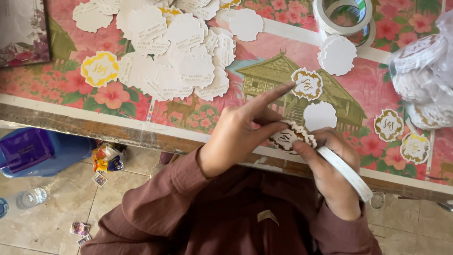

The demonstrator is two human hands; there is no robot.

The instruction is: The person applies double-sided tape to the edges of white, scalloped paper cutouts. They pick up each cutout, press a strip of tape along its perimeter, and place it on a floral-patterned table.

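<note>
Head view: hands (288, 141) pinch scalloped card (289, 137) (gold-edged).

A single head-worn camera looks almost straight down from close above the person's chest, facing the near edge of the flower-patterned pink tabletop (368, 94), with the beige tiled floor (52, 212) visible at left.

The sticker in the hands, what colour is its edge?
Gold on white, head view.
</note>
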